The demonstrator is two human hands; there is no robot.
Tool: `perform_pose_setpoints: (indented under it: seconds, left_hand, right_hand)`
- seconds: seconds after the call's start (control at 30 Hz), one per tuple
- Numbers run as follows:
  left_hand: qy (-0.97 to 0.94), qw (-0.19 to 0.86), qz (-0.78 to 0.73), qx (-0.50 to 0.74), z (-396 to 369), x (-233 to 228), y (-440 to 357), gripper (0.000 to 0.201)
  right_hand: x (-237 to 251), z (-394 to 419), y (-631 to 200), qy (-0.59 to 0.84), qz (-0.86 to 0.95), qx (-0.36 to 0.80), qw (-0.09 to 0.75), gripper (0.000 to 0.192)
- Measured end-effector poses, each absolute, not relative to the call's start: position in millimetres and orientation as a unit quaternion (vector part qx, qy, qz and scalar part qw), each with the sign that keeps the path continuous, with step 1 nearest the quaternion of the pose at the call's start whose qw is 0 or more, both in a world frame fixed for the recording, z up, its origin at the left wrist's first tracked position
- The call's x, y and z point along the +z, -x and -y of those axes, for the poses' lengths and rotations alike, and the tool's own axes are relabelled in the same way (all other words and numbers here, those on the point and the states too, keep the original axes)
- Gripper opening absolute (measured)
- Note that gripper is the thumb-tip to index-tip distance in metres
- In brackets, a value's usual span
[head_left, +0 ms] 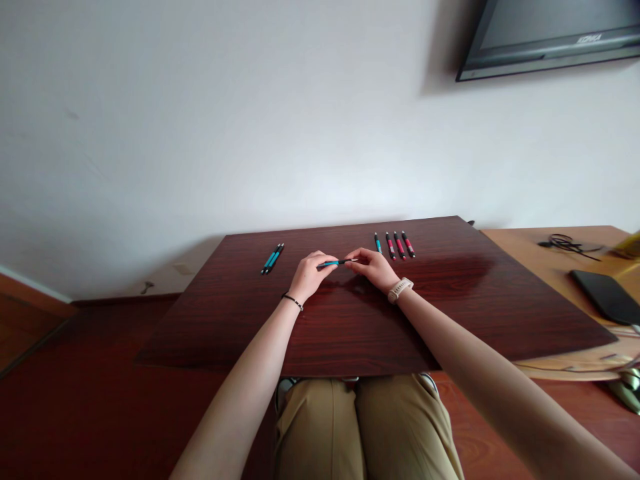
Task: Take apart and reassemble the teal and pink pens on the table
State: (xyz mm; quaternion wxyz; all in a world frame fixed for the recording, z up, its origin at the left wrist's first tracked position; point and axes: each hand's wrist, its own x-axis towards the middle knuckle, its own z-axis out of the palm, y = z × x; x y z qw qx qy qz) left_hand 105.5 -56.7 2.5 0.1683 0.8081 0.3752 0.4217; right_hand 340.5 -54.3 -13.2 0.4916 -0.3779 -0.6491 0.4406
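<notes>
Both hands meet over the middle of a dark wooden table (350,320). My left hand (311,275) and my right hand (373,268) together hold one teal pen (334,263), lying level between the fingertips, the left hand on its barrel and the right hand on its tip end. Two teal pens (273,258) lie side by side on the table to the left. To the right lies a row of several pens (395,245), one teal and three red. A dark band circles my left wrist and a light watch my right.
A lighter wooden desk (550,260) adjoins on the right, carrying a black flat device (605,295) and a tangled black cable (567,244). A screen (550,33) hangs on the white wall at top right. My knees sit under the table's front edge.
</notes>
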Motion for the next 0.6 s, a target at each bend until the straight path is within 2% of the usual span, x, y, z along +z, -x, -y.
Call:
perform_pose_setpoints:
  seconds: [0.1,0.2,0.37,0.47,0.6]
  left_hand:
    - [-0.811,0.173,-0.370,0.420,57.5,3.8,-106.2,0.013]
    - [-0.812,0.176,-0.364,0.421,58.4,5.1,-107.2,0.014]
    - [-0.807,0.172,-0.369,0.427,58.1,5.0,-107.0,0.014]
    - [-0.811,0.174,-0.366,0.422,57.5,4.2,-106.5,0.014]
    - [-0.814,0.180,-0.357,0.421,57.6,3.7,-107.1,0.016]
  right_hand:
    - [-12.0,55.1,-341.1,0.402,0.657,0.432,0.470,0.050]
    - [-11.1,55.3,-341.1,0.423,0.663,0.427,0.447,0.058]
    - [-12.2,54.0,-340.4,0.381,0.646,0.446,0.489,0.049]
    - [-12.7,53.8,-341.1,0.394,0.655,0.432,0.479,0.048]
    - [-11.1,55.5,-341.7,0.443,0.667,0.403,0.444,0.059]
